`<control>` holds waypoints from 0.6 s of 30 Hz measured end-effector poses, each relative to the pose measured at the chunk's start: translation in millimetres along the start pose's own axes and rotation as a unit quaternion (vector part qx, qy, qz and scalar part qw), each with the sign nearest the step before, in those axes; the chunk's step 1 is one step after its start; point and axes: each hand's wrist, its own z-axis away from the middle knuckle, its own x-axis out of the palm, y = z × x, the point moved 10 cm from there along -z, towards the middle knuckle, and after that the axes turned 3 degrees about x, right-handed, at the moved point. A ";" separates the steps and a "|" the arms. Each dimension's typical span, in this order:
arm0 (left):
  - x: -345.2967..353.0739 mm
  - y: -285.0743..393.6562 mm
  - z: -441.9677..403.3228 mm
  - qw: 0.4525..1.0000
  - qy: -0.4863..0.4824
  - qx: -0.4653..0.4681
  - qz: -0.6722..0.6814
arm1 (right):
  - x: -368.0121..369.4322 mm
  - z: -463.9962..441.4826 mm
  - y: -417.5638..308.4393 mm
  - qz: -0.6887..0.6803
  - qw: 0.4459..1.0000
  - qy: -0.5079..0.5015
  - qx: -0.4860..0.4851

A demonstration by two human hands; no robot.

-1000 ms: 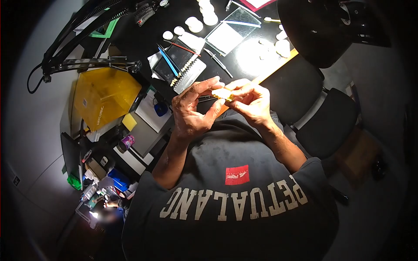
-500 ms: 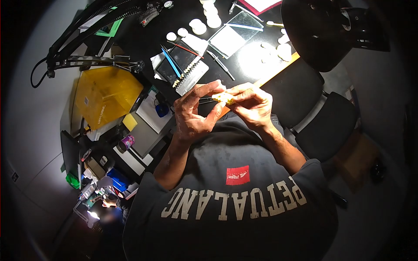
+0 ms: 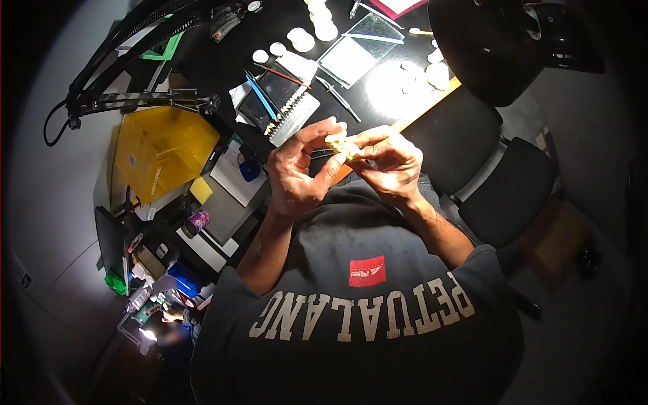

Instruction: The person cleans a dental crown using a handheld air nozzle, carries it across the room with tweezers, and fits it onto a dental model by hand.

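Note:
A small yellow, brightly lit piece (image 3: pixel 343 146) is between both hands, above the front of my shirt. My left hand (image 3: pixel 297 174) has its thumb and index fingertip at the left side of the piece, with the palm curved around a gap. A thin dark rod (image 3: pixel 321 154) shows in that gap; what it belongs to is unclear. My right hand (image 3: pixel 390 165) pinches the right side of the piece between thumb and fingers. Just beyond them on the black table lie a tooth-shade-like comb strip (image 3: pixel 293 118), blue sticks (image 3: pixel 262 96) and a dark pen-like tool (image 3: pixel 339 98).
White round jars (image 3: pixel 301 40), a glass plate (image 3: pixel 358 57) and pale discs (image 3: pixel 437 75) stand farther back. A black lamp head (image 3: pixel 496 50) hangs at upper right above a chair (image 3: pixel 506 189). At left are a yellow cover (image 3: pixel 165 152) and a lamp arm (image 3: pixel 142 101); another person is lower left.
The yellow piece has turned slightly between the fingers, and my right hand has shifted a little. The view tilted slightly and came back. The person at lower left moved a hand.

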 end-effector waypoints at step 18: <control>36.5 -79.7 7.0 0.898 -0.095 -0.249 0.350 | -6.9 8.6 -22.1 0.239 0.964 0.060 -0.098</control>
